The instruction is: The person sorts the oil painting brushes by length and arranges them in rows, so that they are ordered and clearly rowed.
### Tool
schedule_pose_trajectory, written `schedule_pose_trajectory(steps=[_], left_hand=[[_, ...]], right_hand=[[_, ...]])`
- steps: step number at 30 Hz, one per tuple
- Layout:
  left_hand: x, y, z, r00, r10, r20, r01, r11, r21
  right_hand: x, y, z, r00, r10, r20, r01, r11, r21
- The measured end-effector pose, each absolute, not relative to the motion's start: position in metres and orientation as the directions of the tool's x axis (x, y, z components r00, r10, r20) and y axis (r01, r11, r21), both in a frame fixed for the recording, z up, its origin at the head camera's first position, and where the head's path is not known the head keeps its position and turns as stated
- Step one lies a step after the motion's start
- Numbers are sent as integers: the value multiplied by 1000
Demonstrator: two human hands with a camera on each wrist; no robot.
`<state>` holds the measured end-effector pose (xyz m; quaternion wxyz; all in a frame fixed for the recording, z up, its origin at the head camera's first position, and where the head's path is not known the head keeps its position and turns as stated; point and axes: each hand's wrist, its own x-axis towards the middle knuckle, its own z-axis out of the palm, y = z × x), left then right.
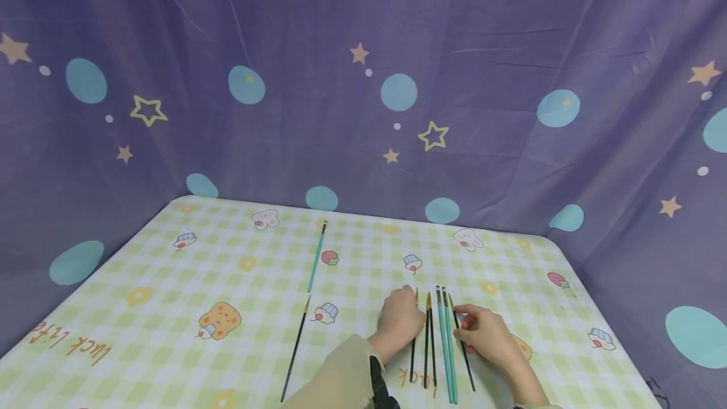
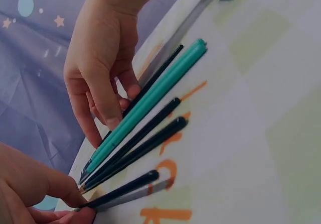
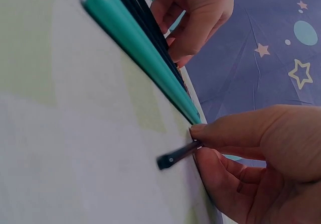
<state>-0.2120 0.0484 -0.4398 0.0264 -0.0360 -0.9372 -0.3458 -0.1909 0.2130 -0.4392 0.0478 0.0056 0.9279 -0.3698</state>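
Near the front of the table, several paintbrushes lie side by side in a loose row. My left hand (image 1: 401,320) pinches the leftmost black-handled paintbrush (image 2: 123,188) between thumb and finger. On the row's right side, my right hand (image 1: 487,336) pinches another black paintbrush (image 3: 178,155) near its upper part; its handle end points toward me. Between the hands lie two black paintbrushes (image 1: 426,358) with golden ferrules and two teal paintbrushes (image 1: 447,352). In the head view, the left hand hides part of its brush's upper length.
Farther left, a single teal paintbrush (image 1: 316,260) lies above a single black one (image 1: 296,346). A green-and-white checked cloth (image 1: 227,245) with printed figures covers the table. A purple curtain (image 1: 318,131) hangs behind and at the sides.
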Motion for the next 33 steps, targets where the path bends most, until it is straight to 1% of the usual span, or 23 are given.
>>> schedule_pose_trajectory(steps=[5, 11, 18, 25, 33], left_hand=[[-216, 46, -440, -997, 42, 69, 77, 750, 657], [-220, 40, -441, -994, 63, 89, 106, 743, 661], [-223, 33, -442, -999, 52, 13, 43, 648, 760], [-224, 30, -441, -999, 35, -27, 0, 597, 802], [-218, 23, -446, -996, 55, -75, -43, 443, 896]], right_hand=[[-190, 212, -437, -994, -27, -102, 50, 733, -679], [-189, 212, -436, -993, -22, -112, 61, 731, -680], [-189, 212, -437, -994, -24, -110, 58, 725, -686], [-191, 212, -438, -994, -26, -102, 52, 725, -687], [-190, 213, -441, -993, -31, -111, 54, 724, -687]])
